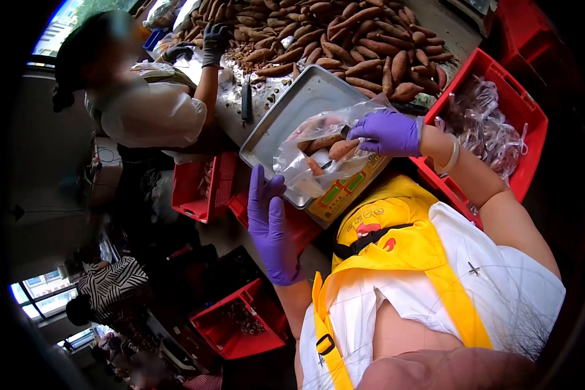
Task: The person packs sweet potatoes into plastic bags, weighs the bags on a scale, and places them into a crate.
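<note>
A clear plastic bag with several sweet potatoes in it lies on the metal tray of a yellow scale. My right hand, in a purple glove, is at the bag's right side. Its fingers are bent and closed on the plastic, close to the end of a sweet potato. Off the tray's near left corner is my left hand, also gloved in purple. Its fingers are stretched out and apart, with nothing held.
A big heap of sweet potatoes covers the far table. To the right, a red crate holds clear plastic bags. More red crates stand lower left. A co-worker in dark gloves works at the table's left side, near a dark-handled tool.
</note>
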`<action>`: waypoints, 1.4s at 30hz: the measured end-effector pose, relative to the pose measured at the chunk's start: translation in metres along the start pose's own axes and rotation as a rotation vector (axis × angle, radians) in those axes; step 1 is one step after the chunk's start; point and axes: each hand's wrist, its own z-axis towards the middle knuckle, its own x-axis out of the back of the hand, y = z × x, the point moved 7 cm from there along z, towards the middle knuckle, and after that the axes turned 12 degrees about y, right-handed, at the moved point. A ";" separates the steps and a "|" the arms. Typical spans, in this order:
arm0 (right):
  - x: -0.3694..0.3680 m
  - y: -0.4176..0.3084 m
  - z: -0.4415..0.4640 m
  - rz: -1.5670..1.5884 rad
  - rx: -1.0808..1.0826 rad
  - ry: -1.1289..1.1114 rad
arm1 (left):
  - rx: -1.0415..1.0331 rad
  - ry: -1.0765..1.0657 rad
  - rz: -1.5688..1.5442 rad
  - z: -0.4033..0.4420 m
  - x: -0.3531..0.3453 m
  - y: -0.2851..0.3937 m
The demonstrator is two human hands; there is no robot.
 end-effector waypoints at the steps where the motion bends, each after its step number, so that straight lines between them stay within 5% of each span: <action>1: 0.011 -0.011 -0.005 0.135 0.032 0.096 | -0.040 0.040 0.175 0.000 0.000 0.004; 4: 0.042 -0.038 -0.014 0.441 0.050 0.226 | -0.364 0.181 0.568 0.001 0.002 0.021; 9: 0.055 -0.021 -0.023 0.399 0.070 0.390 | -0.880 0.134 0.982 -0.024 -0.030 0.057; 14: 0.017 -0.028 0.002 0.400 0.141 0.193 | -0.952 -0.017 1.318 -0.015 -0.062 0.008; 16: -0.014 -0.014 0.017 0.246 0.090 0.115 | -0.921 0.057 1.424 0.008 -0.034 -0.008; 18: -0.028 -0.002 0.037 0.077 -0.047 0.002 | -0.447 0.023 1.344 0.031 -0.003 -0.018; 20: -0.053 0.020 0.048 -0.093 -0.199 -0.098 | -0.360 0.064 1.030 0.043 0.007 -0.017; 22: -0.067 0.020 0.063 -0.191 0.163 0.117 | 0.060 0.009 0.442 0.049 0.000 -0.021; 23: -0.059 0.021 0.069 -0.071 0.134 0.118 | -0.038 -0.085 0.184 0.047 -0.006 -0.009; 25: -0.042 0.012 0.070 0.029 0.162 0.291 | 0.164 -0.358 -0.442 0.057 -0.002 -0.003; 26: -0.029 0.008 0.066 -0.002 0.229 0.459 | 0.124 -0.322 -0.354 0.061 0.003 -0.001; 31: -0.021 0.035 0.050 0.169 -0.006 -0.175 | 0.288 -0.051 -0.215 0.033 -0.011 -0.014; 34: 0.012 0.048 0.027 0.913 -0.124 -0.167 | 0.345 -0.092 -0.174 0.028 -0.017 -0.030; 37: 0.054 0.098 0.026 1.063 -0.240 0.116 | 0.305 0.121 0.004 0.033 -0.021 -0.032; 38: 0.068 0.121 0.023 0.955 -0.409 0.237 | 0.320 0.113 0.010 0.034 -0.026 -0.028; 40: 0.067 0.197 0.025 0.327 -0.297 0.670 | 0.272 0.153 0.071 0.040 -0.019 -0.034; 42: 0.085 0.212 0.020 -0.314 -0.182 0.764 | 0.288 0.086 0.071 0.044 -0.031 -0.028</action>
